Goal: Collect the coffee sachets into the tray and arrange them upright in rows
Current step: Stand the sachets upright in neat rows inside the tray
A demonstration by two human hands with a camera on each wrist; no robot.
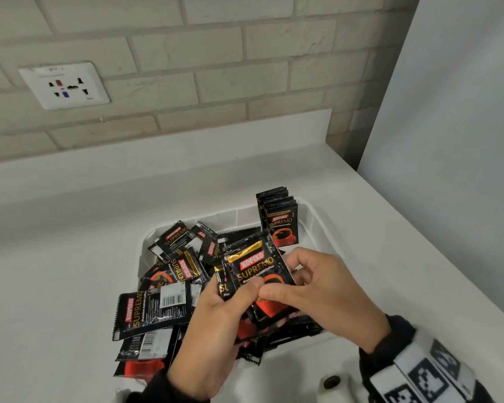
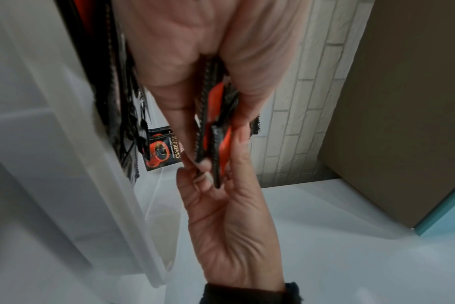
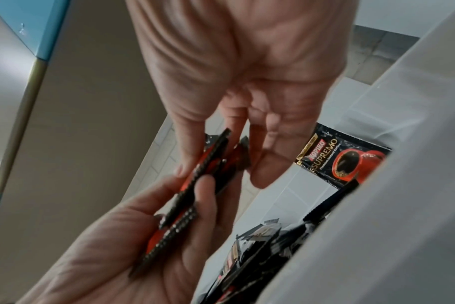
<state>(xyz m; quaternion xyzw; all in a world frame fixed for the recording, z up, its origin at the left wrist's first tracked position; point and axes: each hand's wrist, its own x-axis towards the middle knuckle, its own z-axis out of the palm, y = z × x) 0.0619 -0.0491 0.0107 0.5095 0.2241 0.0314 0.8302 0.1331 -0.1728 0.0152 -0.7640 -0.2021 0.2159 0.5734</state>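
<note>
From the head view, both hands meet over a white tray (image 1: pixel 317 225) on the white counter (image 1: pixel 70 257). The left hand (image 1: pixel 216 321) grips a small stack of sachets (image 1: pixel 259 274), thumb across the front one; the right hand (image 1: pixel 317 289) pinches the same stack from the other side. Loose sachets (image 1: pixel 169 286) fill the tray's left part and spill over its near edge. An upright row (image 1: pixel 278 219) stands in the far right corner. A socket (image 1: pixel 64 85) sits on the brick wall.

The left wrist view shows the stack edge-on (image 2: pixel 213 127), clamped between the left hand (image 2: pixel 195 61) and the right hand (image 2: pixel 226 226).

The right wrist view shows the same stack (image 3: pixel 195 185) between both hands, and the upright row (image 3: pixel 343 158) beyond.
</note>
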